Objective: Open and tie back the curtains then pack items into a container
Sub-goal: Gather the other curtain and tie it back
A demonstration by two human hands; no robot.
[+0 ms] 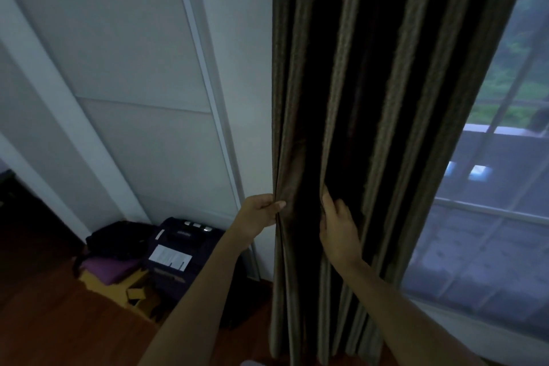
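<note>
Dim room corner: you stand at the gathered curtain [371,98] with both hands on it.

White wall panels [133,68] fill the left side, the window [490,217] shows grey daylight on the right, and the dark striped curtain hangs bunched in folds between them, reaching down toward the wooden floor [44,321]. Your left hand [258,214] pinches the curtain's left edge between thumb and fingers. Your right hand [338,232] is just beside it to the right, fingers curled into a fold of the cloth and grasping it, back of the hand toward you. Both forearms reach up from the bottom of the view. Low on the left, against the wall, a dark suitcase [178,261] with a white label stands next to a black bag [118,238], and a purple cloth [110,269] lies on a cardboard box [133,288] in front of them.
</note>
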